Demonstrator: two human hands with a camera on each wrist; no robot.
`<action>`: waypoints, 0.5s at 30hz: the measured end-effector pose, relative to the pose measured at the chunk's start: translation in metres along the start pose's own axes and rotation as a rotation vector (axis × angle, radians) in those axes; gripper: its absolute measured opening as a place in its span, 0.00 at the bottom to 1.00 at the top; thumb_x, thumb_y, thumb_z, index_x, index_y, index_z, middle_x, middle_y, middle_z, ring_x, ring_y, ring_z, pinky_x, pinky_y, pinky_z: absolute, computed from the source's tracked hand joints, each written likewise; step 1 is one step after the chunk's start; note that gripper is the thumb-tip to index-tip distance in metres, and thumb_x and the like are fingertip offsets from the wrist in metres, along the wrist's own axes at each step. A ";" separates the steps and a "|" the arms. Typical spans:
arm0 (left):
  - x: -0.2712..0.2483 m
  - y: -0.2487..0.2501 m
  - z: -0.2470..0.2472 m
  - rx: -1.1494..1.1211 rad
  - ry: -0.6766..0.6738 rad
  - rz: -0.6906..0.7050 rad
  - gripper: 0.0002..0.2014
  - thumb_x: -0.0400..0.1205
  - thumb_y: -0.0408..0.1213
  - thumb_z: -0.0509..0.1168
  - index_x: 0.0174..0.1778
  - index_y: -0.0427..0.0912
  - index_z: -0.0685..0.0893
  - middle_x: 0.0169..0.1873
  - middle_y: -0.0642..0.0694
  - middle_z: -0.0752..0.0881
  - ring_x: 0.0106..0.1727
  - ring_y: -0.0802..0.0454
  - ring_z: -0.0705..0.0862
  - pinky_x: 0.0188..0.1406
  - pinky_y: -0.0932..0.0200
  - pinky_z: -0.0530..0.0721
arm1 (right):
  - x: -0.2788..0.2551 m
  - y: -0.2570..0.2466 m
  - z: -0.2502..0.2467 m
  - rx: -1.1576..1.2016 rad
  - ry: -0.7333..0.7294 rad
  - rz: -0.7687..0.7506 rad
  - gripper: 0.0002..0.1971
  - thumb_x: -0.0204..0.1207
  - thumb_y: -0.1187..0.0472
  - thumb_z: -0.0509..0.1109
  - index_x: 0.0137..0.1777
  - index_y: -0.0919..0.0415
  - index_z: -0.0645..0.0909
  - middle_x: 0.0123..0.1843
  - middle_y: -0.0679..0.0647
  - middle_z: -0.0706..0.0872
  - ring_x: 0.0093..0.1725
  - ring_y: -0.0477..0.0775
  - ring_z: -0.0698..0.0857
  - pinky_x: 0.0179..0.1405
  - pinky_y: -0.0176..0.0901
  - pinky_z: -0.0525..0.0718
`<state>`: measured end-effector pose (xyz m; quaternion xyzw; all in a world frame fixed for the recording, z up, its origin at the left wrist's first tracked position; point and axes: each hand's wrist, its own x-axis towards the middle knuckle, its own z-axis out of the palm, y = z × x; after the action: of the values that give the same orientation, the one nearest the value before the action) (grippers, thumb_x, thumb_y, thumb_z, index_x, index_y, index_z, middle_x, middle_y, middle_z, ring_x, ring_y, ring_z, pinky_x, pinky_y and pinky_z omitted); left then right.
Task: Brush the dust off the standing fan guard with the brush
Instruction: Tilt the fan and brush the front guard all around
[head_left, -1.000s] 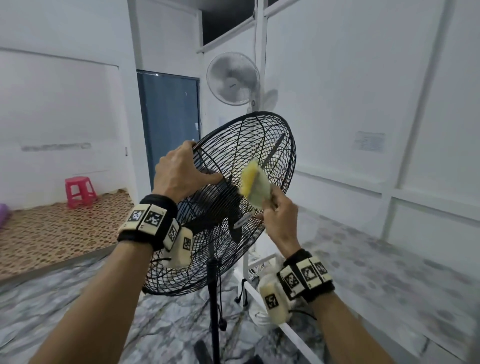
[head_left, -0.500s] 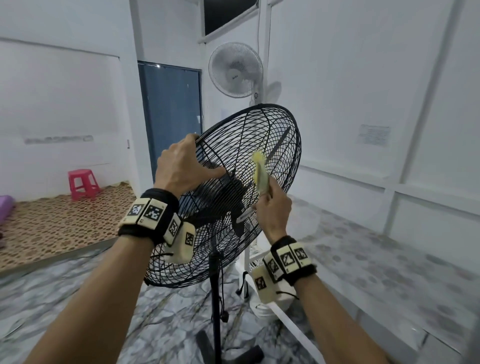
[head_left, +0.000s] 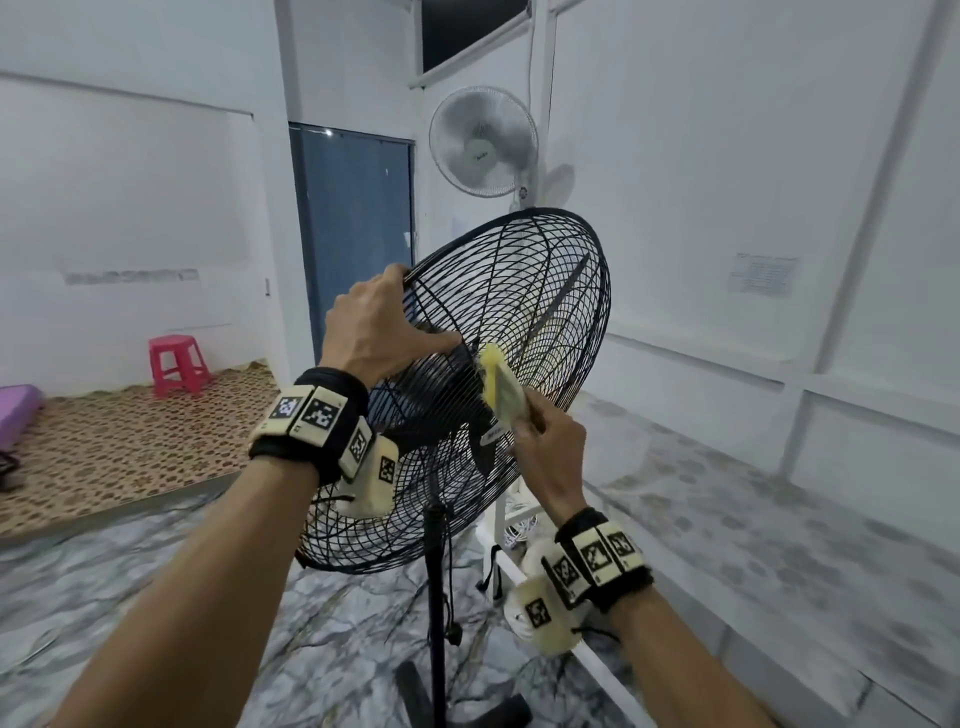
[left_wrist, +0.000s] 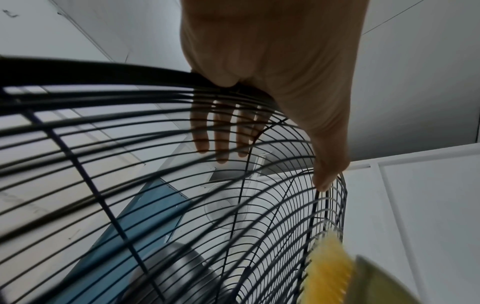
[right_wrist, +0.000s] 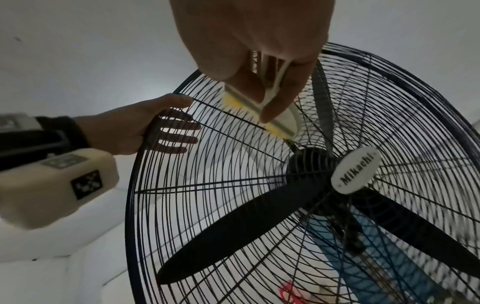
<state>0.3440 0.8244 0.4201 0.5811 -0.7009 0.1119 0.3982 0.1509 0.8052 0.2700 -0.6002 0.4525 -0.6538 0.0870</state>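
Right hand (head_left: 550, 447): clasped round the handle of the brush (head_left: 498, 384), thumb and fingers pinching it — yellow bristles pressed to the wires just above the hub.
Left hand (head_left: 379, 327): hooked over the upper-left rim, fingers spread behind the mesh, thumb in front.
Fan guard (head_left: 550, 291): black wire cage on a standing pole, tilted, between the two hands.
Progress: mid-brushing, judged from contact; dust too fine to tell — lower and right sectors likely left.
Writing: "Mikachi" on hub badge (right_wrist: 355, 172).
Beyond: white wall fan (head_left: 483, 140), blue door (head_left: 353, 234), pink stool (head_left: 179, 364).
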 end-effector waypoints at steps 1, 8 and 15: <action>0.000 -0.001 0.000 0.003 0.001 0.002 0.51 0.66 0.72 0.79 0.77 0.40 0.77 0.64 0.40 0.89 0.61 0.38 0.88 0.64 0.40 0.87 | 0.001 0.000 -0.005 0.026 0.026 0.023 0.12 0.84 0.61 0.70 0.64 0.57 0.89 0.39 0.45 0.90 0.30 0.46 0.86 0.26 0.50 0.88; 0.001 -0.002 0.000 0.000 -0.014 0.023 0.50 0.66 0.73 0.78 0.75 0.39 0.78 0.61 0.40 0.90 0.59 0.37 0.89 0.63 0.37 0.87 | 0.011 0.004 0.008 0.006 0.145 0.093 0.12 0.82 0.59 0.71 0.62 0.52 0.90 0.40 0.46 0.91 0.34 0.58 0.89 0.29 0.59 0.91; 0.000 -0.005 0.003 -0.014 -0.005 0.037 0.50 0.66 0.73 0.78 0.75 0.40 0.78 0.61 0.41 0.90 0.58 0.38 0.89 0.62 0.38 0.88 | 0.015 0.014 -0.001 -0.019 0.278 0.142 0.11 0.83 0.63 0.71 0.62 0.59 0.90 0.42 0.48 0.92 0.30 0.36 0.83 0.26 0.30 0.81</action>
<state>0.3472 0.8210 0.4173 0.5654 -0.7133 0.1131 0.3985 0.1397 0.7875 0.2710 -0.4713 0.5078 -0.7183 0.0638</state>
